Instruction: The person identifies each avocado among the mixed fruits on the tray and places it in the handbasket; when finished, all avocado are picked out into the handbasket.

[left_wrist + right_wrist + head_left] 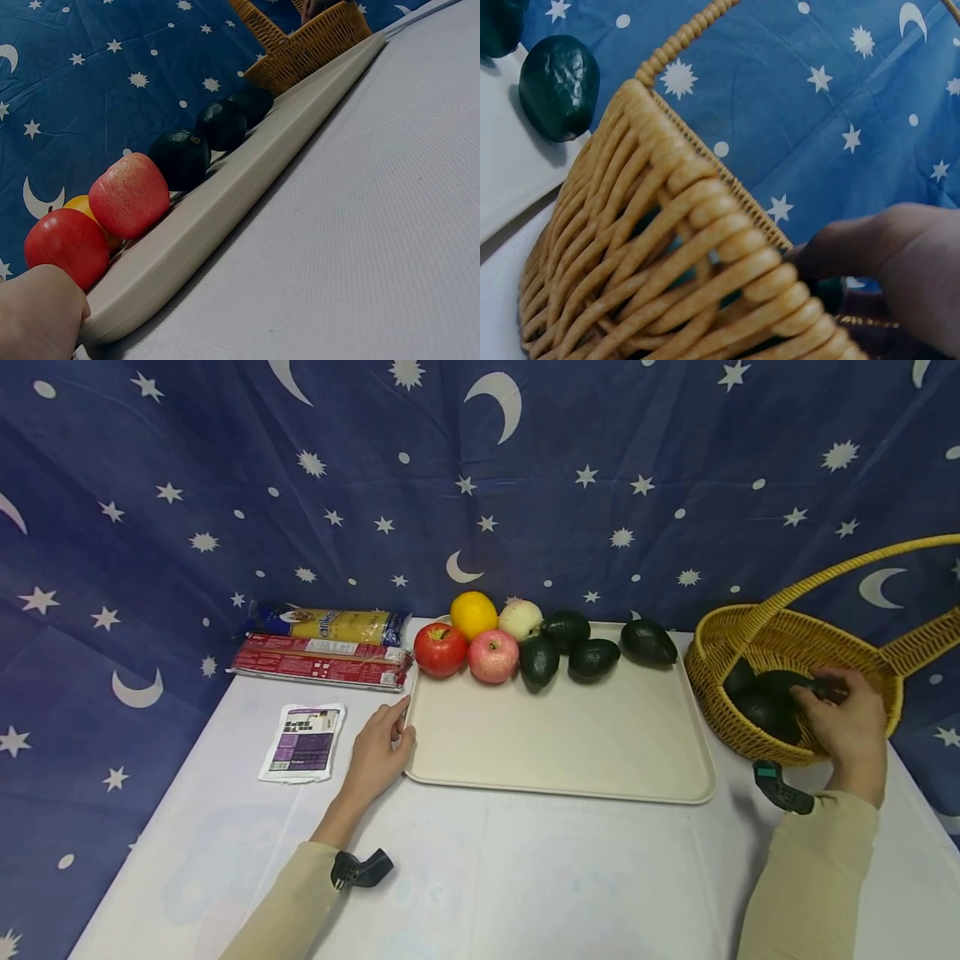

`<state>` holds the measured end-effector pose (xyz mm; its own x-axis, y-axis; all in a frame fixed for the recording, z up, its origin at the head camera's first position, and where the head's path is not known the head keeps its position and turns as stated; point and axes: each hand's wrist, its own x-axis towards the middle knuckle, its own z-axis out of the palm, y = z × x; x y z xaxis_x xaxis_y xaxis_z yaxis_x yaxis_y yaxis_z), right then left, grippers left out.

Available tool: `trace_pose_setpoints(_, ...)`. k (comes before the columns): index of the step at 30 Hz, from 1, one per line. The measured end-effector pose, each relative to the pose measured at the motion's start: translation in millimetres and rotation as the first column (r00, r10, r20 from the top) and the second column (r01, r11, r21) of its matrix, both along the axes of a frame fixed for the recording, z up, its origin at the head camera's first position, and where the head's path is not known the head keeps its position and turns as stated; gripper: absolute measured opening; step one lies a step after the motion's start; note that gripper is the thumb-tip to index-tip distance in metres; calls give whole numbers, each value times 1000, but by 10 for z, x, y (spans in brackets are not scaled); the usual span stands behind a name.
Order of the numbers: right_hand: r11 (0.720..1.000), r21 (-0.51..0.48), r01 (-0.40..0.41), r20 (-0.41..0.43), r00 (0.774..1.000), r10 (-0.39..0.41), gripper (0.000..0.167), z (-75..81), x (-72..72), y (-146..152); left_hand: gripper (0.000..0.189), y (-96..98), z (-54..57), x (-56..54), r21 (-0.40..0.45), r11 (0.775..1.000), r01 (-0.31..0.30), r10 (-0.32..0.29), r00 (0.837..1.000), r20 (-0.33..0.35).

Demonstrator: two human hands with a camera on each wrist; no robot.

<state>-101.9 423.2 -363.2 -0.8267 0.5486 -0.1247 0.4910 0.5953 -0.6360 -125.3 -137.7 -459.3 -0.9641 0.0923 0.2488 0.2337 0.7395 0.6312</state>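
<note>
My right hand (847, 714) reaches into a wicker basket (720, 710), thumb and fingers round a dark green avocado (783, 685). Another avocado (765, 714) lies beneath it. The right wrist view shows a bit of green under the thumb; the basket wall hides most of the rest. My left hand (378, 752) touches the left edge of a cream tray (562, 743). Along the tray's back are a red apple (439, 650), a pink apple (492, 657), an orange (473, 615), a pale round fruit (519, 620) and several avocados (592, 659).
Left of the tray lie a red packet (318, 660), a yellow and blue pasta packet (330, 624) and a white and purple pouch (303, 743). The basket's tall handle (847, 564) arches over its opening. A starry blue cloth (562, 510) hangs behind the white table (525, 877).
</note>
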Motion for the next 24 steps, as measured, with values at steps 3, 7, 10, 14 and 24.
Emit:
trace_pose_setpoints(3, 999, -16, -30, 58, 998, 31, 69, 33, 28, -3, 48, -1, 3, 2, -1, 1000, 3, -3, 1000, 7)
trace_pose_setpoints(7, 998, -34, -55, 103, 993, 59, 69, 58, 38, 6, 48, 1, 11, 5, -3, 1000, 0, 0, 1000, 13)
trace_pose_setpoints(10, 997, -33, -70, 115, 991, 74, 69, 62, 31, 13, 48, 5, 20, 4, -1, 1000, -1, 1, 1000, 12)
trace_pose_setpoints(14, 996, -29, -80, 124, 989, 83, 74, 69, 27, 12, 48, 8, 22, 2, 0, 1000, 2, -2, 1000, 4)
trace_pose_setpoints(24, 996, -75, -38, 130, 990, 48, 81, 132, 37, -15, 49, 6, 21, 10, 0, 1000, -2, 2, 1000, 19)
